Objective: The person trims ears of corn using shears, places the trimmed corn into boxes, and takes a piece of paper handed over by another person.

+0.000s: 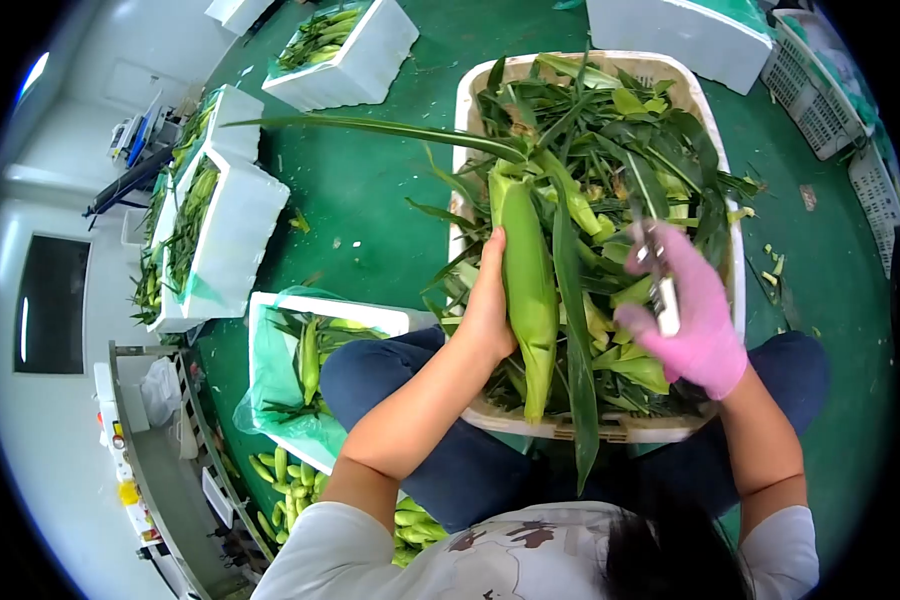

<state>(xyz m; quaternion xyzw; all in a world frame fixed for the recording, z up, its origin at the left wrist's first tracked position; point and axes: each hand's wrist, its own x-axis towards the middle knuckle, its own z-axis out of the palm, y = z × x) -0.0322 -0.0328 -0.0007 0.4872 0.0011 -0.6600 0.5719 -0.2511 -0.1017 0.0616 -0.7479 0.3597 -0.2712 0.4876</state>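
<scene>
My bare left hand (487,310) is wrapped round a green ear of corn (526,290), still in its husk, with long leaves hanging from it. The ear is held lengthwise over a white crate (725,165) heaped with cut leaves and husks (660,120). To the right of the ear, my right hand (695,315) wears a pink glove and is closed on a knife (666,300). The knife's light handle end shows below the fingers; its dark upper part points away and is somewhat blurred. The knife and the ear are apart.
A foam box (410,318) lined with green plastic holds corn at my left knee. Trimmed ears (295,490) lie in a pile at lower left. More foam boxes (355,70) of corn stand farther off. Plastic baskets (810,90) are at upper right, on the green floor (370,170).
</scene>
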